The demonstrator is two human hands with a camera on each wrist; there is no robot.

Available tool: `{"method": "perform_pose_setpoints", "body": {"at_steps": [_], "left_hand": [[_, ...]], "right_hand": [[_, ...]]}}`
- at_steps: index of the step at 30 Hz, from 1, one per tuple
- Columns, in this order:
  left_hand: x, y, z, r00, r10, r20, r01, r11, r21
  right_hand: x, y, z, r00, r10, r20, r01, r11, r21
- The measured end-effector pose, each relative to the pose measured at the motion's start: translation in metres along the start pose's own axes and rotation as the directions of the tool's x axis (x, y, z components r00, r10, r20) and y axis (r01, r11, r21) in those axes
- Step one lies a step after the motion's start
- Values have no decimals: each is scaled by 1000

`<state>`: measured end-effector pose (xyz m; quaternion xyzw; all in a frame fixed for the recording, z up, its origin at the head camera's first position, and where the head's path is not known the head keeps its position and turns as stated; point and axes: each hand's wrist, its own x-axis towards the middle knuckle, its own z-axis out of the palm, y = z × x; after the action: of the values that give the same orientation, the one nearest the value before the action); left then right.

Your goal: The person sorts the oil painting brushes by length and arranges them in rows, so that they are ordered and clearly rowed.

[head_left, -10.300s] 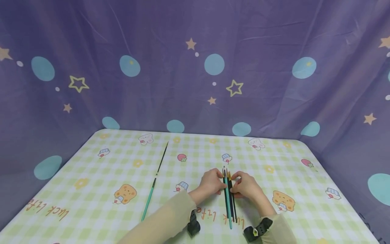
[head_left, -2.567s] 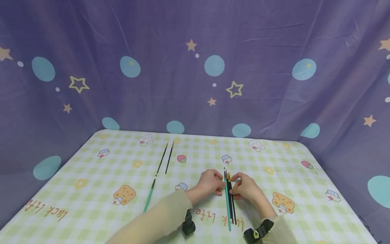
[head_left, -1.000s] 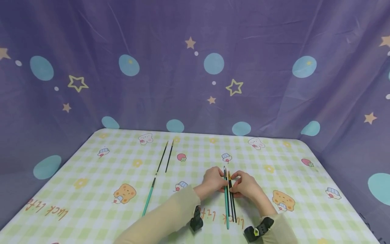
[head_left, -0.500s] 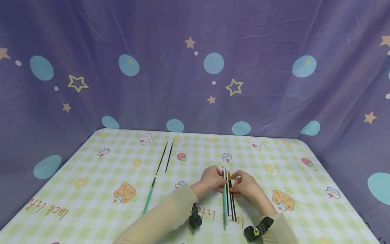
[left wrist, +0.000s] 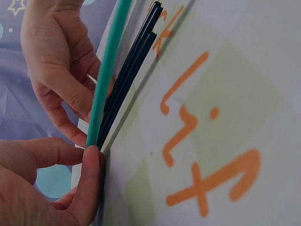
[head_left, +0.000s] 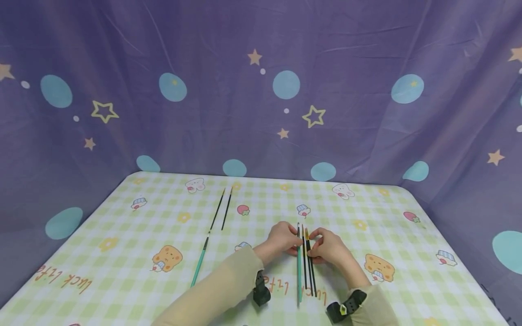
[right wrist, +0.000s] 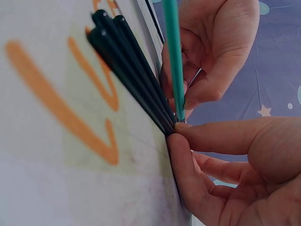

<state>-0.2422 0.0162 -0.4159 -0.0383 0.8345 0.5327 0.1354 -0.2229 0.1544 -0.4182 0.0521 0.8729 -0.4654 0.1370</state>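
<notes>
My left hand pinches a teal-handled paintbrush between thumb and finger, near its ferrule. Just right of it, several black-handled paintbrushes fan slightly apart, gripped by the thumb and fingertips of my right hand. In the right wrist view, three black handle ends stick out from the right hand, and the teal handle rises beside them, a little apart. From the left wrist, the teal handle crosses in front of the black handles. Their bristles point away from me.
Two thin black paintbrushes lie side by side at the far left of the checked tablecloth. Another teal paintbrush lies nearer me, its tip close to one black brush's end. A purple curtain hangs behind the table.
Since the earliest frame, a second black brush has come to lie beside the first at left. Within the last second, my left hand has shifted the teal brush slightly left, away from the black ones.
</notes>
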Motion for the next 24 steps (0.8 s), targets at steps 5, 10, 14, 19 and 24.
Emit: {"method": "perform_pose_setpoints", "body": {"at_steps": [5, 10, 14, 19, 24], "left_hand": [[0, -1, 1, 1000, 6, -5, -6, 1000, -15], [0, -2, 1, 1000, -3, 3, 4, 999, -50], [-1, -3, -1, 1000, -14, 16, 15, 997, -73], [-4, -5, -6, 999, -34, 18, 36, 996, -77], [-9, -9, -15, 999, -30, 26, 32, 996, -87]], "right_hand": [[0, 0, 0, 1000, 4, 3, -4, 1000, -9], [0, 0, 0, 1000, 9, 7, -9, 1000, -10], [1, 1, 0, 1000, 4, 3, -4, 1000, -12], [-1, 0, 1, 1000, -13, -2, 13, 1000, -14], [0, 1, 1, 1000, -22, -10, 22, 1000, 6]]}}
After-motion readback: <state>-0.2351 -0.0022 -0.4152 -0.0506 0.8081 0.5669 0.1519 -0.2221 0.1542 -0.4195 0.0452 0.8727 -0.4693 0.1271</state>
